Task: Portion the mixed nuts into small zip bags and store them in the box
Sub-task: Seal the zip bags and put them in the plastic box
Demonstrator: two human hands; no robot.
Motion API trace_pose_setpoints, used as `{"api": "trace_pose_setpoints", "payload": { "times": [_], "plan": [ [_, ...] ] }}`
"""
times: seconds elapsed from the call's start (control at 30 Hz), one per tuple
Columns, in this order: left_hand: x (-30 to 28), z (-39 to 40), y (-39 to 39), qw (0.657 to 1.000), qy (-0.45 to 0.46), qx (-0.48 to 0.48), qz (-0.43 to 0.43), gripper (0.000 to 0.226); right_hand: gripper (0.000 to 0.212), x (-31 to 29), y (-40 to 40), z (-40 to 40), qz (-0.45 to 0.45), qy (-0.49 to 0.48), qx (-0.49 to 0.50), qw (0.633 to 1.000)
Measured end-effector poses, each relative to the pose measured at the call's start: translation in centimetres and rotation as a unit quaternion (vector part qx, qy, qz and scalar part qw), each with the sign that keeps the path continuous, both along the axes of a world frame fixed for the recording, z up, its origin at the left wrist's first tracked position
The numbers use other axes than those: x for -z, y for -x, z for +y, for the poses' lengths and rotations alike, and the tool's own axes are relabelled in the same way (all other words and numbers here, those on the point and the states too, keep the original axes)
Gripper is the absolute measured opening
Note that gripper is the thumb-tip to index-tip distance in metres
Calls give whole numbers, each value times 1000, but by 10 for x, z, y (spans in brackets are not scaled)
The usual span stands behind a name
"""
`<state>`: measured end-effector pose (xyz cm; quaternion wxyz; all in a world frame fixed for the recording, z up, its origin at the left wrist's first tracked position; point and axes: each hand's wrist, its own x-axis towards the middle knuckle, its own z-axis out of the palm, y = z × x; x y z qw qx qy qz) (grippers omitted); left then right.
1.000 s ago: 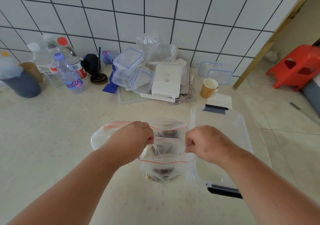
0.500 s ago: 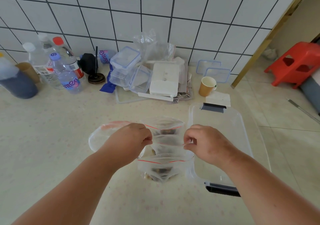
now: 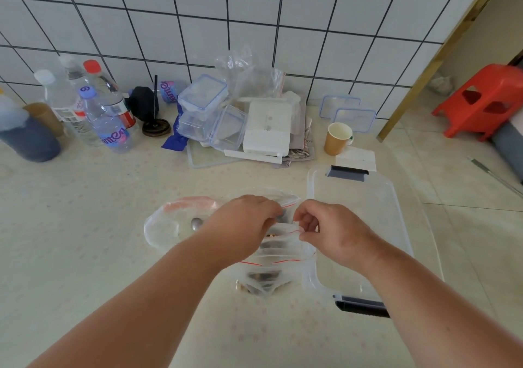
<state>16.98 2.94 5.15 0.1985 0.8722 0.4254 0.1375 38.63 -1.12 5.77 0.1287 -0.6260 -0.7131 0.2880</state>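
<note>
A small zip bag [image 3: 283, 230] with a red seal line and some nuts in it is held above the counter. My left hand [image 3: 243, 223] pinches its top edge on the left and my right hand [image 3: 325, 231] pinches it on the right, fingers close together. Below them lies another small zip bag [image 3: 264, 278] with nuts inside. A third zip bag [image 3: 288, 198] shows behind my hands. To the left lies a large clear bag [image 3: 164, 226] with a metal spoon [image 3: 196, 223] in it. The clear box [image 3: 368, 206] with grey handles stands to the right.
At the back wall stand water bottles [image 3: 110, 124], a dark jar [image 3: 25, 138], stacked clear containers [image 3: 209, 113], a white box [image 3: 268, 127] and a paper cup [image 3: 336, 138]. Two lids [image 3: 348, 110] lean on the tiles. A red stool [image 3: 481, 101] stands on the floor at right.
Both hands have moved closer together along the top of the held zip bag, and the bag's top edge is now narrower between them.
</note>
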Motion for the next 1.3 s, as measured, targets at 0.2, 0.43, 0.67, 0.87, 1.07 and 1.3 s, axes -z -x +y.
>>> {"api": "trace_pose_setpoints", "payload": {
  "times": [0.2,0.43,0.67,0.87,1.07,1.3],
  "plan": [
    [1,11,-32,996,-7,55,70,23,34,8,0,-1,49,-24,47,997],
    [4,10,-37,999,27,32,34,13,38,12,2,-2,98,-41,76,991],
    [7,5,-35,988,108,-70,-83,6,36,13,2,1,93,-54,85,991],
    [-5,-1,-31,996,68,-53,-4,22,34,18,4,0,97,-48,92,990],
    [-13,0,-36,977,188,-86,60,35,40,19,8,-2,96,-71,74,990],
    [-4,0,-32,949,277,-134,-70,16,46,18,10,-3,69,-95,49,992]
  ]
}}
